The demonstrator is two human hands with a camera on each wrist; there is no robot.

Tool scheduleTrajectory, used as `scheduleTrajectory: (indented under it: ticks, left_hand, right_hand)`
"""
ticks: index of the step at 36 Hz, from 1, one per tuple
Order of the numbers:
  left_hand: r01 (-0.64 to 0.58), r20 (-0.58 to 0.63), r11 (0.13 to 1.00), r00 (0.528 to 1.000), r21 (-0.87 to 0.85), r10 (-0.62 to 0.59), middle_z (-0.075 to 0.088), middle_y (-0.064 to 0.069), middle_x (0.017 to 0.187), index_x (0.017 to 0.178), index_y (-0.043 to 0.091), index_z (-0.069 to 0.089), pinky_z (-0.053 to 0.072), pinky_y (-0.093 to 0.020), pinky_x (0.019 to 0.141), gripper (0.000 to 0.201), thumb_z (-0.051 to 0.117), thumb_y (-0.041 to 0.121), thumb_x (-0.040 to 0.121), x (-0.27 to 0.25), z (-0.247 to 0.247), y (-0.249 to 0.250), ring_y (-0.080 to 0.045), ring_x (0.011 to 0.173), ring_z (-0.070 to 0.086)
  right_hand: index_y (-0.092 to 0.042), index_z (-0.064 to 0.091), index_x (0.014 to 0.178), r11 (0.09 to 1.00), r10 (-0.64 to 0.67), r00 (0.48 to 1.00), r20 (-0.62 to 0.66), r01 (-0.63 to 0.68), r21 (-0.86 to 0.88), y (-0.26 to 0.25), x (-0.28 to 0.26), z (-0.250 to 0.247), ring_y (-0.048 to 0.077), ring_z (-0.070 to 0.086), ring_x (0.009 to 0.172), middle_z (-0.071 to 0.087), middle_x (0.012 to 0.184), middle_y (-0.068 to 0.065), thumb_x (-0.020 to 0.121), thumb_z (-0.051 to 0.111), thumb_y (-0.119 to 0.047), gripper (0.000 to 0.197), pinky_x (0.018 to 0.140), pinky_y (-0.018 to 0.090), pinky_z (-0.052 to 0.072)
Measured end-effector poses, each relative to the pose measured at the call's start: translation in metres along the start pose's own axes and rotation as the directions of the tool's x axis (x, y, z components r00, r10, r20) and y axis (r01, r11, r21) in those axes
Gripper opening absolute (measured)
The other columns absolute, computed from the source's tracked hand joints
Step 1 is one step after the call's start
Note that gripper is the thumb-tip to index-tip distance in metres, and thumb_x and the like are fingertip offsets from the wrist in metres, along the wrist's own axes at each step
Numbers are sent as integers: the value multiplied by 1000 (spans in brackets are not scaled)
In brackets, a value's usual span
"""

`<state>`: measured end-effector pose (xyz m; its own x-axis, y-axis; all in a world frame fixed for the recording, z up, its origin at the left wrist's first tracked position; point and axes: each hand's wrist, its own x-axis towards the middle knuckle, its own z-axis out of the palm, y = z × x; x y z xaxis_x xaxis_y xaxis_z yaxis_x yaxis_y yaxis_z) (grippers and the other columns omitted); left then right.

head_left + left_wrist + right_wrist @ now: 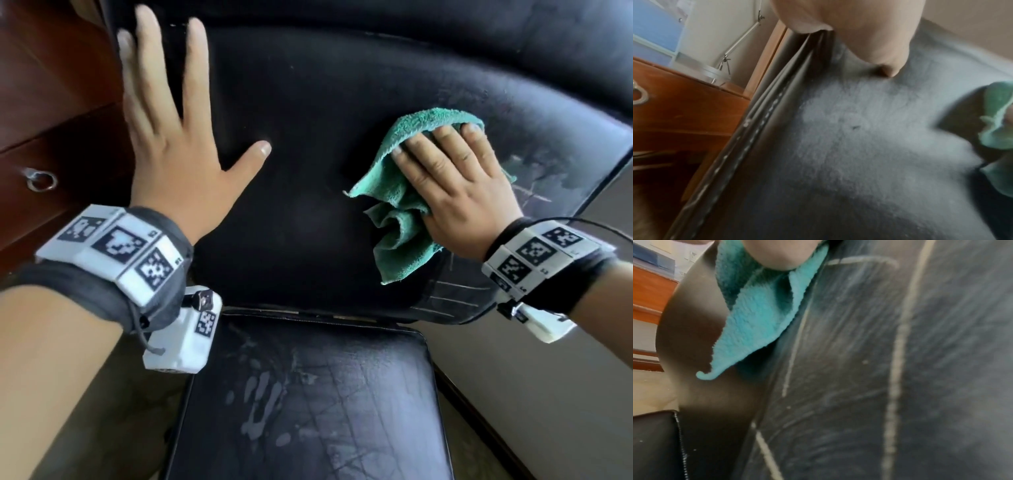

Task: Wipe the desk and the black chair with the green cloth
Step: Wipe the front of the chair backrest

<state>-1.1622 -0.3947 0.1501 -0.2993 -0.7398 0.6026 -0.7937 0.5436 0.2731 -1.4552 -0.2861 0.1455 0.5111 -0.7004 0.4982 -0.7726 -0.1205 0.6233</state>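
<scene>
Green cloth (pixel 400 205) sits bunched on the black chair (pixel 308 212), on its backrest (pixel 342 85) right of the middle, pinned under the right hand (pixel 459 195). That hand lies flat on it, 4 fingers (pixel 442 144) straight and pressing, and the cloth's top edge folds up around their tips. The thumb is hidden, so I cannot tell whether it hooks a fold. The cloth runs long up and down the backrest, with a loose tail hanging out below the palm.

The left hand (pixel 171 137) is spread and released, palm against the backrest's left side just beside the desk (pixel 51 85). It holds nothing and, I'd say, steadies the chair.

Between the 2 hands the leather looks dark. Pale streaks and scratch lines (pixel 534 178) lie to the right of the cloth and below it, reaching the backrest's right edge. The next stroke probably goes outward and down, and the right hand is much the nearer. The seat (pixel 342 428) below shows pale smears (pixel 260 404), so it looks not yet done.
</scene>
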Motion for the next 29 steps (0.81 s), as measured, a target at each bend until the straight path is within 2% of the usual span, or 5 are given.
scheduleTrajectory:
  ticks: [8, 14, 17, 22, 29]
  left_hand:
    - [24, 8, 999, 1000, 23, -24, 0, -29, 154, 152, 10, 5, 3, -46, 115, 90, 37, 66, 89, 2, 11, -4, -44, 143, 0]
    - [57, 33, 998, 998, 3, -57, 1, -27, 154, 152, 13, 4, 4, -48, 115, 98, 28, 79, 84, 3, 13, -1, -42, 143, 1]
    - [96, 55, 995, 994, -30, -94, 0, -25, 155, 152, 16, 2, 8, -53, 115, 100, 27, 81, 81, 3, 14, 2, -43, 143, 2]
    - [113, 62, 993, 991, 20, -114, 2, -23, 156, 152, 16, 2, 11, -53, 116, 100, 26, 81, 80, 4, 17, 7, -42, 144, 4]
    - [134, 79, 991, 988, 29, -136, 0, -21, 157, 152, 18, 0, 7, -49, 117, 98, 34, 77, 82, 6, 20, 17, -42, 144, 2]
  right_hand:
    - [-6, 38, 143, 993, 117, 993, -8, -117, 34, -24, 5, 10, 34, 29, 131, 31, 144, 9, 79, 59, -11, 68, 118, 42, 5]
    - [-8, 39, 144, 998, 68, 998, 9, -69, 10, -19, -15, 11, 31, 36, 128, 35, 143, 8, 82, 61, -16, 66, 116, 43, 17]
    - [-9, 38, 144, 998, 55, 997, 59, -56, 8, -20, -37, 12, 30, 37, 127, 36, 142, 7, 83, 59, -20, 65, 116, 43, 16]
    - [-9, 38, 144, 996, 90, 992, 83, -90, 3, -23, -66, 12, 30, 39, 125, 38, 140, 8, 82, 59, -21, 66, 116, 42, 16]
    - [-8, 41, 143, 992, 119, 983, 138, -122, 18, -25, -91, 7, 30, 40, 127, 49, 139, 11, 80, 61, -17, 67, 114, 44, 21]
